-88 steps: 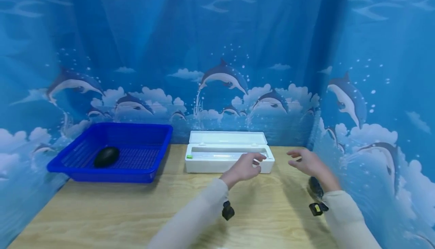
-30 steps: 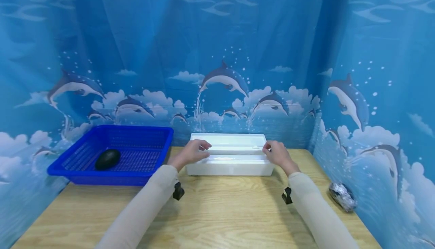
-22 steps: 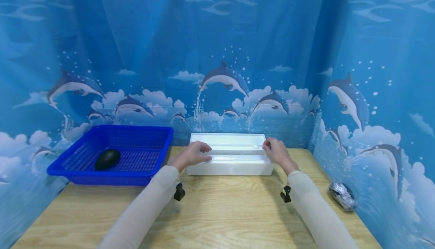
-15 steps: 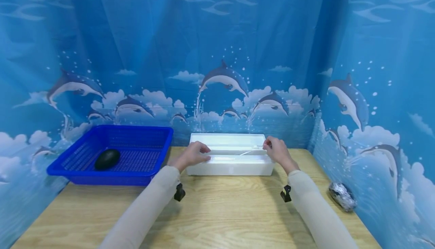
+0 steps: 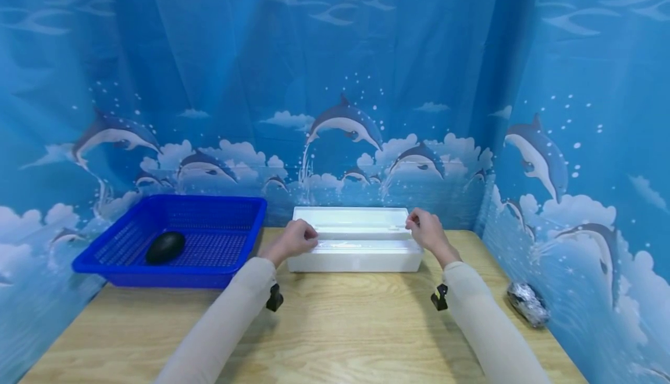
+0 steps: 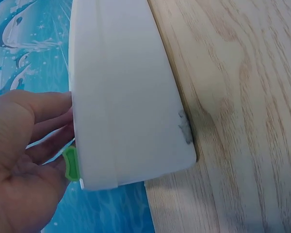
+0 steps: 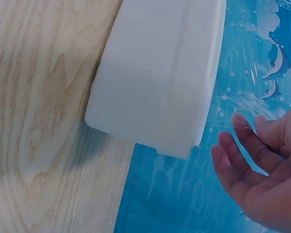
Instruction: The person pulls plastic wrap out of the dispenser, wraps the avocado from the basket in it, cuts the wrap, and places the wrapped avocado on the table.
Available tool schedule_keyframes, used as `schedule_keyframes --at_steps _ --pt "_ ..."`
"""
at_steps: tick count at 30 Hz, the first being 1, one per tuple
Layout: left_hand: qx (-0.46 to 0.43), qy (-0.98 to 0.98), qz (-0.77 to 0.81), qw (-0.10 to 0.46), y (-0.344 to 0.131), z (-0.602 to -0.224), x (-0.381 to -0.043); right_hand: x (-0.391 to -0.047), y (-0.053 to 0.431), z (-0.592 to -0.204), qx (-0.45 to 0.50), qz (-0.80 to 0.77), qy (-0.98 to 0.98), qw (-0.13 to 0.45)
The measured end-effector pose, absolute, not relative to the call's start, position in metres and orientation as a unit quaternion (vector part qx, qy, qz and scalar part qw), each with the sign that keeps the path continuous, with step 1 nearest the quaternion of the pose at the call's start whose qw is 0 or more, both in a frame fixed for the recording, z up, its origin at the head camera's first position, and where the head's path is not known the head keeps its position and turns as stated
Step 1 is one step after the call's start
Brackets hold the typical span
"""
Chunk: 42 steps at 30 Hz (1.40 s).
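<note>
White, the long box [image 5: 353,262] stands on the wooden table [image 5: 340,326], lid [image 5: 350,217] raised behind. At the box's left end the left hand [image 6: 24,153] sits beside a green piece [image 6: 71,164] that the head view misses; with fingertips partly hidden, I cannot tell whether it clamps anything. At the box's right end the right hand [image 7: 262,177] pinches clear film [image 7: 254,75], its edges hard to trace. Left of the box, a blue basket [image 5: 173,274] holds a dark oval thing [image 5: 165,247].
</note>
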<state>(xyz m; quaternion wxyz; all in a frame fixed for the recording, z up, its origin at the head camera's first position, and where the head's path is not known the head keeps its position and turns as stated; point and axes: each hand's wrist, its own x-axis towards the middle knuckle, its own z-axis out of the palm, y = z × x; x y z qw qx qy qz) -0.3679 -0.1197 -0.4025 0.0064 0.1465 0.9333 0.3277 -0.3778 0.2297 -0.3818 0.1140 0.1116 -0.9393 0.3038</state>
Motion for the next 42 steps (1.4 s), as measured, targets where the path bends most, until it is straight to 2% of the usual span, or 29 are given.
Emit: schedule_keyframes --at_steps 12,27,37,42 --pt "0.131 0.949 0.283 0.036 -0.118 -0.398 -0.372 -0.379 0.232 -0.384 0.109 0.307 -0.938 0.113" --pt "0.140 0.956 0.257 0.031 -0.115 -0.397 -0.373 -0.377 0.232 -0.385 0.103 0.320 -0.936 0.099" --pt "0.174 0.941 0.291 -0.017 -0.122 -0.396 -0.376 -0.377 0.232 -0.385 0.104 0.326 -0.934 0.101" --pt "0.195 0.940 0.280 -0.016 -0.127 -0.391 -0.379 -0.379 0.233 -0.383 0.102 0.326 -0.935 0.098"
